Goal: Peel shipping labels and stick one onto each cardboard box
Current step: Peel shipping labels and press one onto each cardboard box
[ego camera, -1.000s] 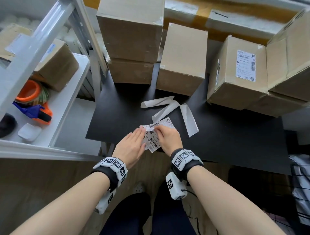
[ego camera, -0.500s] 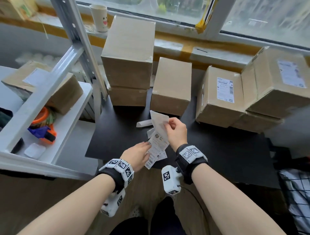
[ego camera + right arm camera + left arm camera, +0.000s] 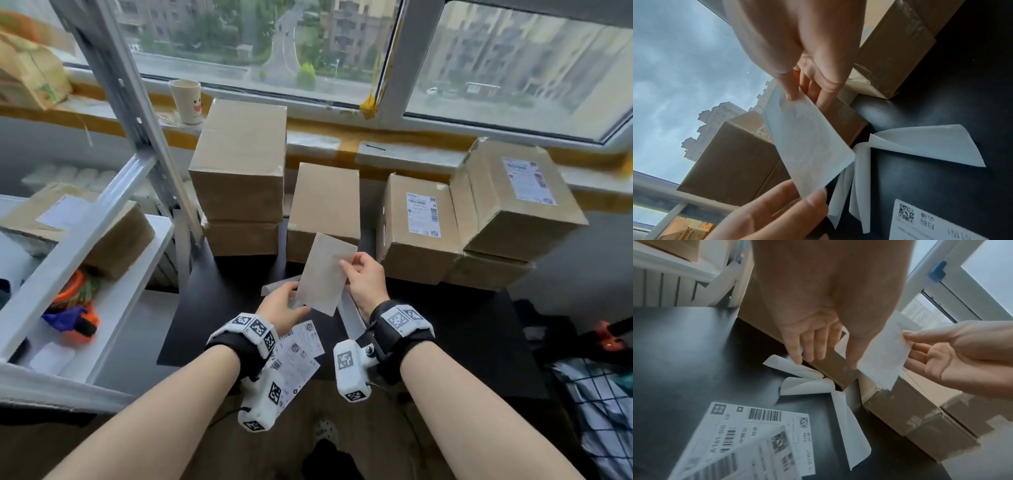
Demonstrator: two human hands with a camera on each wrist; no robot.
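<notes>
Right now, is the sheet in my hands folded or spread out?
Spread out: the sheet shows as one flat rectangle, no crease, its edge pinched by the right hand.

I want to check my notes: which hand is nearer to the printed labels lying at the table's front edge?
Left. The left hand is just beyond the printed labels, almost over them; the right hand, pinching a blank sheet, is farther back and right.
</notes>
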